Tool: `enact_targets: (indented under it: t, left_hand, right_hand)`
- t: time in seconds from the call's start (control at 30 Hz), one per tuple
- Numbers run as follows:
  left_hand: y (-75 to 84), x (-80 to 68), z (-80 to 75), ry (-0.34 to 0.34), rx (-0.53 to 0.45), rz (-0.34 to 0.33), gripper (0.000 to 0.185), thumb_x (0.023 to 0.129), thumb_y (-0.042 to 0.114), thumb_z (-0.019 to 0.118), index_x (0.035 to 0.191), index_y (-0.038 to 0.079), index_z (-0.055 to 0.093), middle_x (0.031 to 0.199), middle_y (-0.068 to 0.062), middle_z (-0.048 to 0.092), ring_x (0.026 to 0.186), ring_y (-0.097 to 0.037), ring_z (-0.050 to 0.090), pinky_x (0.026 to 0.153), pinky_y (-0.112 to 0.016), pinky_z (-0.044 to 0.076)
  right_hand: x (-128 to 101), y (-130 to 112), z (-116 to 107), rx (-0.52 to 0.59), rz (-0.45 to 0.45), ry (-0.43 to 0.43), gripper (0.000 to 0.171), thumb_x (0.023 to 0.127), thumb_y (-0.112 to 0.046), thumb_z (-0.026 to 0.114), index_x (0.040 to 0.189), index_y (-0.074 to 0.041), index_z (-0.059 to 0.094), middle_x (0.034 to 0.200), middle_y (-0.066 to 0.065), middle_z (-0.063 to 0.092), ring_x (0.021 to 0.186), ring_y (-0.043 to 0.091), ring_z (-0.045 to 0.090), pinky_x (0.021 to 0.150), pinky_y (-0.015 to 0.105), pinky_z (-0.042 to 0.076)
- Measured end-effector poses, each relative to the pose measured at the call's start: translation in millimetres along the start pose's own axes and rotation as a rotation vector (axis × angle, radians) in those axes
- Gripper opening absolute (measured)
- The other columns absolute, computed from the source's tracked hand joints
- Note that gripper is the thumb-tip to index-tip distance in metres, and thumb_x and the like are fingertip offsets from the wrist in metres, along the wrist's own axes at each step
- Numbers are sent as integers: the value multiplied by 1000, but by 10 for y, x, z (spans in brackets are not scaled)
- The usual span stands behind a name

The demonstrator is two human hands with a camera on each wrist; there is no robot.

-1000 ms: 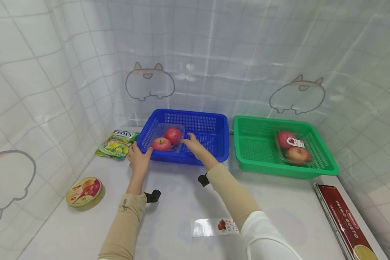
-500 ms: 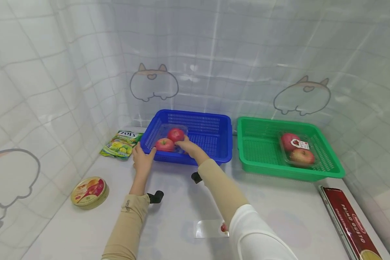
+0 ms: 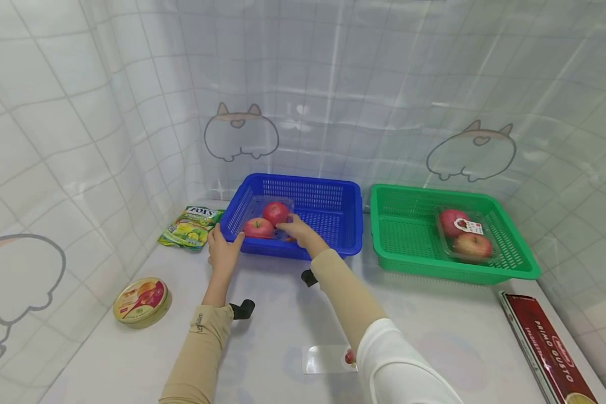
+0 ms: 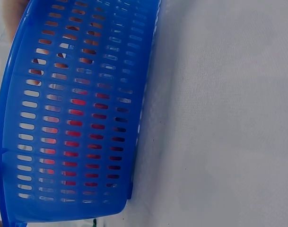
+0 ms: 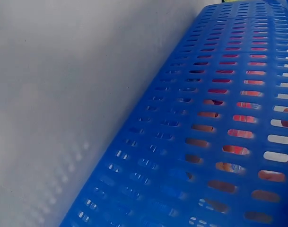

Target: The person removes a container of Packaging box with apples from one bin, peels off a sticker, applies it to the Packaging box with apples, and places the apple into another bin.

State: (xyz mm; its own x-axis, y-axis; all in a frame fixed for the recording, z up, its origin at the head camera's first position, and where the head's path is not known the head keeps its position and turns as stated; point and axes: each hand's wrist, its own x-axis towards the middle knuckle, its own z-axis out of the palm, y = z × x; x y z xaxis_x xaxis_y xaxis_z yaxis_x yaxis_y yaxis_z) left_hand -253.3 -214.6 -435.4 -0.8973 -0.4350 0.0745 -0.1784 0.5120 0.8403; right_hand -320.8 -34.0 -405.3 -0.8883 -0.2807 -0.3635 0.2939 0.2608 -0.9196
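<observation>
A blue plastic basket [image 3: 328,191] stands against the curtain. In it, on the left side, lies a clear pack of two apples [image 3: 258,228]. My left hand [image 3: 223,252] grips the basket's near left corner, thumb at the rim and fingers down outside. My right hand [image 3: 301,233] reaches over the near rim and holds the right edge of the apple pack; its lower fingers are partly hidden. In the left wrist view the basket wall [image 4: 77,113] fills the left half, red showing through its slots. The right wrist view shows the basket's slotted wall [image 5: 214,123], with fingers and red behind it.
To the right, a green basket [image 3: 399,224] holds another apple pack [image 3: 469,235] with a label. A candy bag [image 3: 192,227] and a round tin [image 3: 141,301] lie left. A red spaghetti box [image 3: 547,348] lies far right; a clear label strip [image 3: 328,360] in front.
My right hand has moved left and down onto the right edge of the apple pack. My left hand stays at the basket corner. The view has shifted slightly.
</observation>
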Motion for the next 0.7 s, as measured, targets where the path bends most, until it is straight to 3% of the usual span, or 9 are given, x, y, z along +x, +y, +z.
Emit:
enact_targets:
  t: [0.2, 0.27, 0.43, 0.5, 0.67, 0.7]
  left_hand:
    - [-3, -5, -3, -1, -3, -2, 78, 90, 37, 53, 147, 3, 11, 146, -22, 16, 131, -46, 20, 97, -68, 15]
    - [-5, -9, -7, -3, -4, -3, 78, 91, 37, 53, 147, 3, 11, 146, -22, 15, 131, -46, 20, 97, -68, 15]
    - [-17, -6, -7, 5, -9, 3, 77, 91, 36, 53, 147, 3, 11, 147, -21, 15, 131, -46, 20, 97, -68, 16]
    - [-21, -5, -4, 7, -12, 8, 77, 91, 35, 53, 147, 3, 11, 147, -21, 15, 131, -47, 20, 96, -68, 16]
    - [-26, -7, 12, 10, -12, 14, 76, 91, 34, 53, 147, 3, 12, 147, -21, 15, 131, -47, 21, 95, -68, 16]
    - [-25, -8, 15, 11, -12, 16, 76, 91, 34, 53, 147, 3, 12, 147, -21, 15, 131, -47, 21, 95, -68, 17]
  right_hand:
    - [-26, -12, 18, -33, -10, 62, 68, 94, -27, 50, 148, -11, 12, 142, 17, 33, 106, 30, 55, 102, 42, 35]
    - [-88, -62, 33, -10, -6, 60, 68, 94, -25, 50, 148, -9, 11, 140, 19, 35, 108, 31, 53, 102, 43, 35]
    - [28, -8, 33, 24, -29, 84, 70, 93, -20, 53, 147, -8, 12, 137, 20, 38, 112, 32, 49, 100, 42, 36]
    - [471, 250, 17, 2, -71, 114, 74, 89, -26, 60, 146, -11, 15, 136, 18, 39, 111, 30, 50, 95, 40, 40]
    - [1560, 826, -39, -22, -61, 152, 80, 84, -27, 66, 146, -19, 17, 140, 12, 36, 121, 28, 43, 94, 42, 41]
    - [1631, 852, -41, -36, -35, 158, 79, 85, -24, 65, 147, -20, 15, 142, 12, 33, 125, 29, 40, 97, 43, 40]
